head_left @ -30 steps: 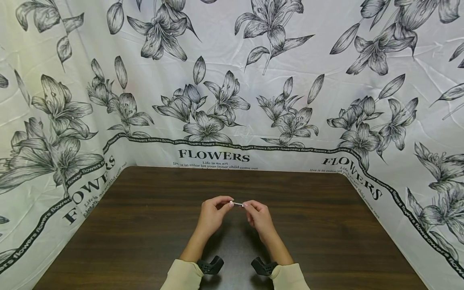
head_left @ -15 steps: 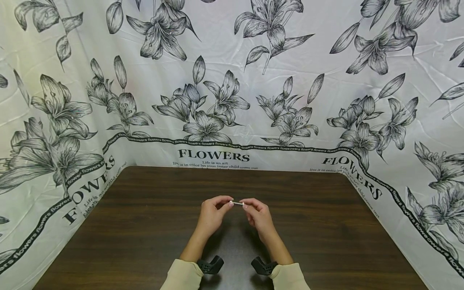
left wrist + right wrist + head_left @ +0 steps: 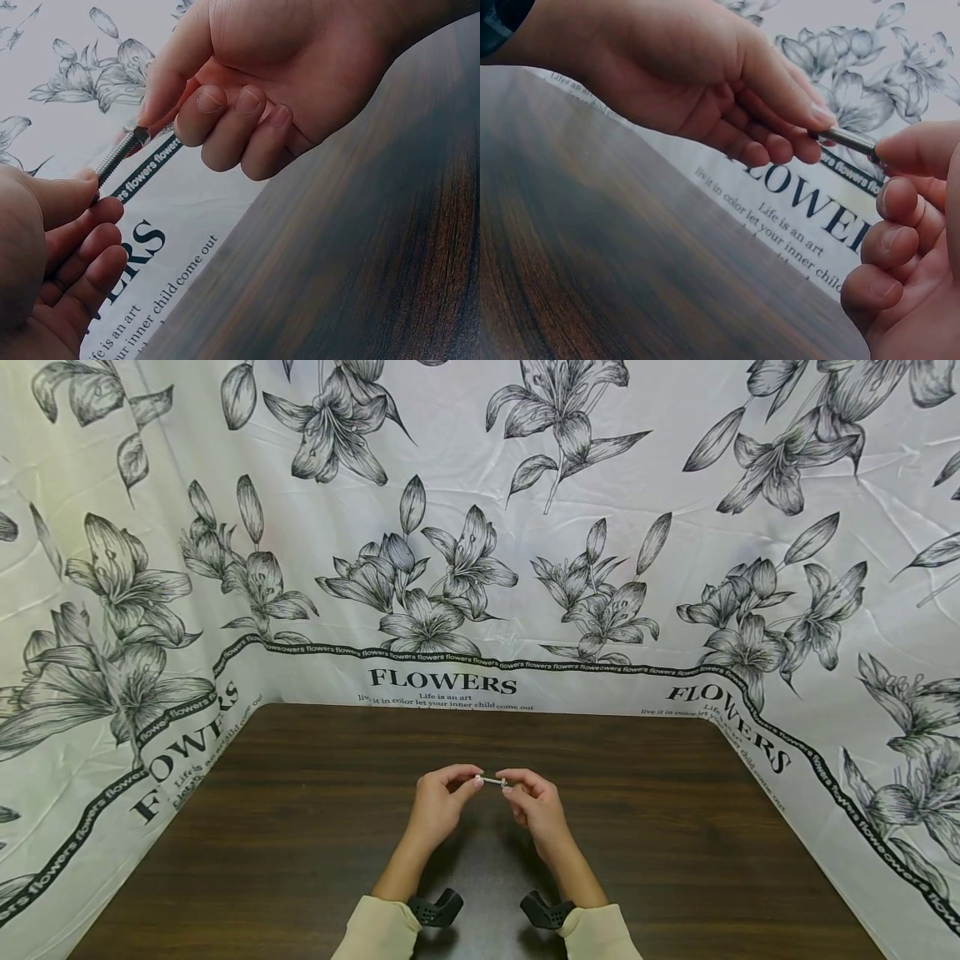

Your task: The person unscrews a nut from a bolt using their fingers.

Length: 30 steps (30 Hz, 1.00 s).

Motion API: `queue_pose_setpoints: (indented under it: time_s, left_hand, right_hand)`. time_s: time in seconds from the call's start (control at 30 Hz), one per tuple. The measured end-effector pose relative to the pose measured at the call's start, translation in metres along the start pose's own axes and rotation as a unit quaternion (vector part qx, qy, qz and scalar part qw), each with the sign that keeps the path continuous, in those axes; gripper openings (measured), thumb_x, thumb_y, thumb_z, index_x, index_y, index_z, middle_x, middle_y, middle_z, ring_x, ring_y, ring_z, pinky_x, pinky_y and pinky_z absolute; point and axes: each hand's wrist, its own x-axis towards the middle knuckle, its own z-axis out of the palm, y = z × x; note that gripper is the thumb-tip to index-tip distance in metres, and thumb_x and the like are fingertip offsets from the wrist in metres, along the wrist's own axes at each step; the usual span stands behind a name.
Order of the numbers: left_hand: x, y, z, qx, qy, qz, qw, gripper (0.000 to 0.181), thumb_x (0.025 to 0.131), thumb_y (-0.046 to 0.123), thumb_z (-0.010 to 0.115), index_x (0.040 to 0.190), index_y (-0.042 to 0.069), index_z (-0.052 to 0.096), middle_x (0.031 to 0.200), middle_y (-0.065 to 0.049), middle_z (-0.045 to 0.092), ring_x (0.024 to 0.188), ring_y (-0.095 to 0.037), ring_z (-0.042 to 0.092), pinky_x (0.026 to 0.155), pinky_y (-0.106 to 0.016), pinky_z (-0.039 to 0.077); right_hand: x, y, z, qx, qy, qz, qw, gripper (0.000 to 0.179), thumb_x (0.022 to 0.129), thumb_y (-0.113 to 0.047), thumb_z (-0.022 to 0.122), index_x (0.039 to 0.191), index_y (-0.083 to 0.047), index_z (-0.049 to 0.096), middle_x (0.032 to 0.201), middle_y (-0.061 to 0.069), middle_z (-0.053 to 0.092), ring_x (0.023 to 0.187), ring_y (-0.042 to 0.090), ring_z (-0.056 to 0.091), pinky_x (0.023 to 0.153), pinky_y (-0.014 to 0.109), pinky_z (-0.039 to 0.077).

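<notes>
A threaded metal bolt (image 3: 491,781) is held roughly level in the air above the table, between the two hands. My left hand (image 3: 438,806) pinches one end of it between thumb and index finger; those fingertips largely hide that end. At the other end sits a small metal nut (image 3: 141,135). My right hand (image 3: 542,814) has its thumb and index finger about this nut, partly covering it. Bare thread (image 3: 851,140) shows between the two sets of fingertips. The other right fingers curl loosely in the left wrist view.
Below the hands lies a dark wood-grain table (image 3: 315,827). A white cloth (image 3: 585,468) printed with flowers and lettering hangs behind it and along both sides. Each wrist carries a black device (image 3: 437,910) near a pale sleeve (image 3: 378,931).
My right index finger and thumb have shifted slightly around the nut end, and more of the nut shows now. The left hand keeps its pinch and place.
</notes>
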Motion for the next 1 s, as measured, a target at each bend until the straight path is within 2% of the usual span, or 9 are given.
queue_pose_setpoints:
  time_s: [0.23, 0.47, 0.63, 0.83, 1.0]
  left_hand:
    - [0.000, -0.001, 0.000, 0.004, -0.003, 0.000, 1.0000, 0.011, 0.085, 0.010, 0.075, 0.095, 0.006, 0.075, 0.077, 0.007, 0.069, 0.067, -0.011, 0.060, 0.062, -0.027, 0.049]
    - [0.001, -0.002, 0.001, 0.006, -0.005, -0.005, 1.0000, 0.012, 0.085, 0.011, 0.075, 0.096, 0.005, 0.075, 0.077, 0.007, 0.069, 0.068, -0.012, 0.061, 0.062, -0.028, 0.049]
    - [0.001, -0.003, 0.001, 0.006, -0.004, -0.006, 1.0000, 0.012, 0.085, 0.011, 0.075, 0.096, 0.006, 0.075, 0.078, 0.007, 0.069, 0.068, -0.012, 0.061, 0.062, -0.028, 0.050]
    - [0.002, -0.004, 0.001, 0.004, 0.000, 0.002, 1.0000, 0.010, 0.085, 0.009, 0.076, 0.095, 0.007, 0.076, 0.078, 0.007, 0.070, 0.068, -0.011, 0.061, 0.062, -0.027, 0.050]
    - [0.002, -0.004, 0.001, 0.003, 0.000, 0.004, 1.0000, 0.010, 0.085, 0.010, 0.076, 0.094, 0.009, 0.076, 0.079, 0.007, 0.070, 0.068, -0.011, 0.062, 0.062, -0.028, 0.050]
  right_hand:
    - [0.000, 0.002, -0.002, -0.010, -0.009, -0.014, 0.9998, 0.023, 0.092, 0.010, 0.055, 0.113, 0.019, 0.057, 0.058, 0.000, 0.042, 0.047, 0.007, 0.038, 0.045, 0.021, 0.031]
    - [0.007, 0.021, -0.009, 0.000, -0.003, -0.014, 0.9999, 0.024, 0.093, 0.008, 0.055, 0.116, 0.017, 0.057, 0.058, 0.000, 0.042, 0.046, 0.008, 0.038, 0.044, 0.021, 0.030]
    - [0.008, 0.027, -0.008, 0.000, 0.015, -0.002, 0.9999, 0.028, 0.098, -0.006, 0.056, 0.119, 0.012, 0.058, 0.059, 0.001, 0.043, 0.047, 0.008, 0.037, 0.044, 0.022, 0.028]
    - [0.008, 0.029, -0.006, -0.053, 0.025, 0.038, 0.9976, 0.040, 0.100, -0.024, 0.056, 0.106, 0.015, 0.060, 0.052, -0.001, 0.039, 0.041, 0.006, 0.029, 0.040, 0.020, 0.022]
    - [0.009, 0.030, -0.005, -0.065, 0.025, 0.059, 0.9958, 0.044, 0.100, -0.027, 0.055, 0.094, 0.016, 0.060, 0.049, -0.004, 0.035, 0.041, 0.006, 0.027, 0.040, 0.021, 0.022]
